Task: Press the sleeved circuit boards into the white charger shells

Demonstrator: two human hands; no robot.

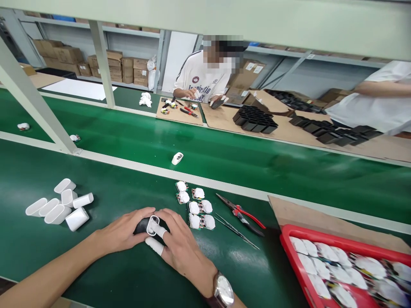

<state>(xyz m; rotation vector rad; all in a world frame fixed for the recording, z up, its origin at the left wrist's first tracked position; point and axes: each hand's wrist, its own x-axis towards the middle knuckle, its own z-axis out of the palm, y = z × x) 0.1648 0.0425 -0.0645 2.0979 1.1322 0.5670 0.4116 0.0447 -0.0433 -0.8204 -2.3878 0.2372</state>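
Observation:
Near the front of the green bench, both hands close round a small white oval casing and a dark black piece around it. My left hand grips the black piece from the left, fingers curled. From the right, my right hand wraps the same pair, with white finger covers on two digits. One covered finger presses at the casing's open top, where some white material shows inside. Just beyond my right hand lie several circuit boards with white padding. Several empty white casings stand or lie to the left.
Long-nose pliers and tweezers lie right of the boards. A red tray holds more padded boards. A white casing sits on the green conveyor belt. Across it, a person works near black boxes.

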